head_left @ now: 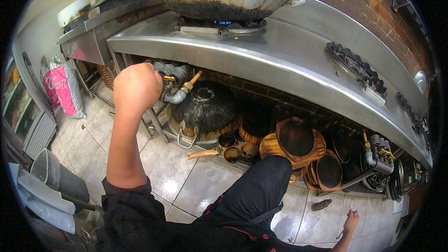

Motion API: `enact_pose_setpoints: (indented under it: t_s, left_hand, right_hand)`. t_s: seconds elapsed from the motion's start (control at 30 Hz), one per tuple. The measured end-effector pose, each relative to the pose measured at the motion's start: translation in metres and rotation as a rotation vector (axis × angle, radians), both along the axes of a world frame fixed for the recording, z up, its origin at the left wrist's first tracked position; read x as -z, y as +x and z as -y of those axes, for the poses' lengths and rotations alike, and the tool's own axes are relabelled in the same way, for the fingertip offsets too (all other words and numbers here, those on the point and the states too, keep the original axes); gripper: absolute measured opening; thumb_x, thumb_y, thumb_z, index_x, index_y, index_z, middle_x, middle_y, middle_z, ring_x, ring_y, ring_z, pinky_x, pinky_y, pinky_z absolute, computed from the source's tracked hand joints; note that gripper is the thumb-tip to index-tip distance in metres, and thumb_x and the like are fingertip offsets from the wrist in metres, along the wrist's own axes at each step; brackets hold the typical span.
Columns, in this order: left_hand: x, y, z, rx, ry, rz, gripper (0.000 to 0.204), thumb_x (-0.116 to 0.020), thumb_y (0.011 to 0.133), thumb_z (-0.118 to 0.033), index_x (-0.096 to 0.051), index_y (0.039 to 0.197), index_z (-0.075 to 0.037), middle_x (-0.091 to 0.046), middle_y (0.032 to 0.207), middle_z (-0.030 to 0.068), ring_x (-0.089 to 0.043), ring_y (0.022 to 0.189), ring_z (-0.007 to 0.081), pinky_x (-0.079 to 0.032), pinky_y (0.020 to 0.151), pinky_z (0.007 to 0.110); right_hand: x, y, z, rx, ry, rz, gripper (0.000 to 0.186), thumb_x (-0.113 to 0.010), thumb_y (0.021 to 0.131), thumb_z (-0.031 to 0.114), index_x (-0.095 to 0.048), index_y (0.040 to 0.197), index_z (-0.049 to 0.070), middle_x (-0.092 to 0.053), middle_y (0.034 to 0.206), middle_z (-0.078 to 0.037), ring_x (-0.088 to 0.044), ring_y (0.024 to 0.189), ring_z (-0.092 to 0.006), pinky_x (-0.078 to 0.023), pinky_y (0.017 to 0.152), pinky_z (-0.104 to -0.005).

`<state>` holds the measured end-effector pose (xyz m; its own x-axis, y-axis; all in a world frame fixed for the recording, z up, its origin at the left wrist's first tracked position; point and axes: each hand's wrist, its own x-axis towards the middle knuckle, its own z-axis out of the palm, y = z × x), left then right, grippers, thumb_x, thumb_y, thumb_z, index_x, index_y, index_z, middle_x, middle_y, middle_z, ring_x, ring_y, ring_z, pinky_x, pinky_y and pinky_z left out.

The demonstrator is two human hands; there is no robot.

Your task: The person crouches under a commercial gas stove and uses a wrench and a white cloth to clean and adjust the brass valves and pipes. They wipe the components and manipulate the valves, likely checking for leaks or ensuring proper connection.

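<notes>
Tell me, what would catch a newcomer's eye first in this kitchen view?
Probably the wide blackened metal wok at the top, sitting over a small blue gas flame on the long stainless steel cooking range. Next, the person's left hand, closed at the pipes and brass gas valve under the range's front edge. Below, an upturned sooty wok and round wooden boards with dark iron plates crowd the lower shelf.

The person's left hand [136, 88] is raised high, fingers curled into a closed fist, its back toward the camera. The bare left forearm runs straight down from it to a dark sleeve pushed up near the elbow. The right hand [351, 221] hangs low at the lower right, fingers loosely bent, small in view.
</notes>
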<state>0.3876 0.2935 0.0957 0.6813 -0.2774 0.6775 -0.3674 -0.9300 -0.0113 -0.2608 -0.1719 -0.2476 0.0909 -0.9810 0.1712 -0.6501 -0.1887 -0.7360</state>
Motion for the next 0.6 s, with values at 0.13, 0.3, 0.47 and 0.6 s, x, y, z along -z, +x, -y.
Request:
enact_pose_setpoints:
  t_s: [0.13,0.3,0.47,0.6]
  left_hand:
    - [0.0,0.0,0.001,-0.006,-0.003,-0.016,0.023,-0.053,0.08,-0.02,-0.067,0.074,-0.003,-0.065,0.075,0.0198,-0.065,0.073,0.0353,-0.052,0.071,0.044]
    - [-0.001,-0.002,0.001,-0.014,-0.013,-0.034,0.023,-0.054,0.079,-0.02,-0.068,0.074,-0.002,-0.065,0.075,0.0201,-0.065,0.074,0.0352,-0.052,0.071,0.044]
    - [-0.001,-0.001,0.002,-0.008,-0.014,-0.024,0.023,-0.054,0.079,-0.02,-0.068,0.074,-0.002,-0.065,0.074,0.0204,-0.065,0.073,0.0356,-0.052,0.071,0.044]
    - [-0.001,-0.001,0.002,-0.008,-0.011,-0.022,0.023,-0.054,0.079,-0.02,-0.067,0.074,-0.002,-0.065,0.074,0.0204,-0.065,0.072,0.0357,-0.052,0.071,0.044]
  right_hand:
    - [-0.002,0.005,-0.004,0.026,-0.017,0.016,0.033,-0.053,0.091,0.017,-0.044,0.063,0.003,-0.044,0.059,-0.003,-0.039,0.057,-0.0133,-0.033,0.053,-0.0323]
    - [-0.009,0.009,-0.01,0.028,-0.002,0.0,0.033,-0.055,0.091,0.02,-0.047,0.064,0.004,-0.047,0.06,-0.003,-0.041,0.057,-0.013,-0.034,0.054,-0.0317]
    - [0.0,0.002,-0.002,0.031,-0.044,-0.025,0.031,-0.055,0.088,0.015,-0.044,0.063,0.001,-0.046,0.058,-0.005,-0.04,0.056,-0.015,-0.034,0.054,-0.0338]
    - [0.002,0.003,-0.002,0.029,-0.043,-0.018,0.03,-0.055,0.088,0.015,-0.045,0.064,0.001,-0.046,0.058,-0.005,-0.041,0.056,-0.0153,-0.034,0.054,-0.034]
